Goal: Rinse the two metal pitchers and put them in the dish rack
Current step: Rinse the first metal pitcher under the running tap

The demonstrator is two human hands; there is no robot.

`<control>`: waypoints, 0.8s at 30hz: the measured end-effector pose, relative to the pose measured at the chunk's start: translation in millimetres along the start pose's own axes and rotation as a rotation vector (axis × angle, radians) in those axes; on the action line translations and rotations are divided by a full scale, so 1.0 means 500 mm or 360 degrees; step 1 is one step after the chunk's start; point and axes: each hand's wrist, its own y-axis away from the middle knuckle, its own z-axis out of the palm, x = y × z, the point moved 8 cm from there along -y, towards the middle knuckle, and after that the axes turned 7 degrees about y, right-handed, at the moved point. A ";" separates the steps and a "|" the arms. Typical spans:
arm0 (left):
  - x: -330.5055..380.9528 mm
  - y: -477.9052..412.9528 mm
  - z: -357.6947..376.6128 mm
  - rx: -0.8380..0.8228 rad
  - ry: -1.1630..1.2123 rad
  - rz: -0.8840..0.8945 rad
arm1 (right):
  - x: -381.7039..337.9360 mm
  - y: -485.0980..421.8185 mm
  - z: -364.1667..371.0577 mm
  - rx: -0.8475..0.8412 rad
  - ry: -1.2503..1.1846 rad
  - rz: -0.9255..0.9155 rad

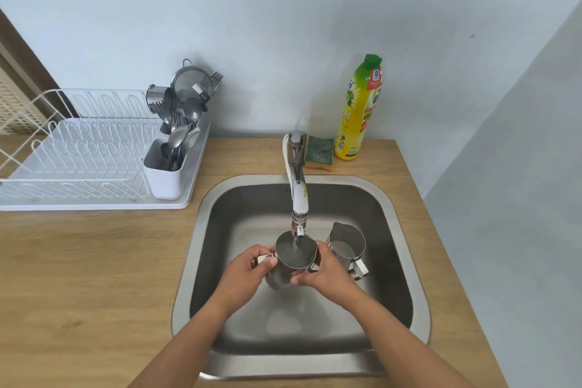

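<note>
In the middle of the frame, over the sink [406, 261], both hands are holding the first pitcher [294, 257] under the tap [297, 198]. Water is running into its open top. The left hand [244, 274] is wrapping its fingers around the pitcher's handle side, and the right hand [324, 271] is closing its fingers around the other side, near the spout. The pitcher is standing almost straight up, mouth facing the tap.

The second pitcher [346, 249] is sitting in the sink just to the right, with its handle pointing to the lower right. The right hand is nearer to it.

The dish rack [78, 161] is waiting on the surface [94, 277] at the left of the frame, well apart from the sink. So the left hand is probably the better one to carry a rinsed pitcher over there.
</note>
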 end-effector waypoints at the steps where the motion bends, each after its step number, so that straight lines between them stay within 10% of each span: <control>1: -0.005 -0.001 0.000 0.0006 -0.0047 -0.0034 | 0.003 -0.001 0.000 -0.0036 0.0029 0.0026; 24: -0.017 -0.026 -0.003 0.0122 -0.0148 -0.0261 | 0.003 0.004 -0.020 -0.0026 -0.0058 0.0121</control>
